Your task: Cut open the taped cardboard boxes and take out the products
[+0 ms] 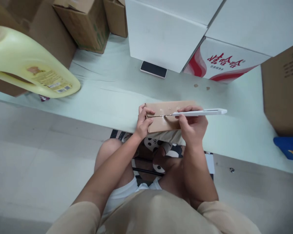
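A small brown cardboard box (158, 124) lies at the front edge of the table, a dark seam running along its top. My left hand (144, 121) grips the box's left end, fingers on top near the seam. Closed in my right hand (194, 126) is a white utility knife (200, 112), its handle pointing right. The tip end of the knife is over the seam near the middle of the box; how deep the blade sits I cannot tell. My right fingers also rest by the box's right end.
Behind the box lies a phone (153, 69) against white cartons (166, 39). A yellow jug (44, 68) and brown cartons (85, 26) stand left. At right are a large brown carton (282, 94) and a blue packet (288, 148). Two small scraps (196, 85) lie on the pale tabletop (107, 97).
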`<state>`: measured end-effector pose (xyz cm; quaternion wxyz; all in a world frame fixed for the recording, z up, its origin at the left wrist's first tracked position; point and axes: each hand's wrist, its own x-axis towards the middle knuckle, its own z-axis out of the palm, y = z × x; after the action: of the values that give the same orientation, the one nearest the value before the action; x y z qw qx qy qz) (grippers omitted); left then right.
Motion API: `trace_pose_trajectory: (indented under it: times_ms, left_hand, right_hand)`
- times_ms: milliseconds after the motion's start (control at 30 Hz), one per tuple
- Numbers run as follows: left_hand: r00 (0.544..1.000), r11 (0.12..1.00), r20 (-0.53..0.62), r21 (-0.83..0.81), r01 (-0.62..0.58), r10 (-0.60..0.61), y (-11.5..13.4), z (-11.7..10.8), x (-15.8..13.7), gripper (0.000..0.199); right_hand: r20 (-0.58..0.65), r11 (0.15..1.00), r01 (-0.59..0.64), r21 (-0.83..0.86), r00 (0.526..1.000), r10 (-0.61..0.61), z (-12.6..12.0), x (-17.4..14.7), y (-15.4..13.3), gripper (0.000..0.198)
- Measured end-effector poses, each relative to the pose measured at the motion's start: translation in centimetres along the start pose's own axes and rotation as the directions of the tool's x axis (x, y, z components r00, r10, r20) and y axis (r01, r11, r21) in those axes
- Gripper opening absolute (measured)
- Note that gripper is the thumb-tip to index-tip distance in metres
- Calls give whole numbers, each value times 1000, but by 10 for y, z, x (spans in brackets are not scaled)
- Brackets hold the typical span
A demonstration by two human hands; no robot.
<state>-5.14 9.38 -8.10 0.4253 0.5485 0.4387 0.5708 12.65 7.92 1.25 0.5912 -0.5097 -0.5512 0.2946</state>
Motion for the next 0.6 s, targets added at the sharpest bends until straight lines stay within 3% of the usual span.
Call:
trace_pose_trajectory:
  times_ms: [267,500,600]
  left_hand:
    - [1000,1000,10,0,-4,4,1,-4,1,26]
    - [1000,999,-6,-31,8,-8,2,-4,2,32]
    - [1000,1000,16,-14,17,-17,3,-6,3,34]
  right_hand:
    - [-158,998,25,-60,987,-34,-27,11,9,15]
    - [-76,996,23,-88,997,-30,-36,14,20,15]
    - [-97,995,41,-88,994,-50,-37,16,22,16]
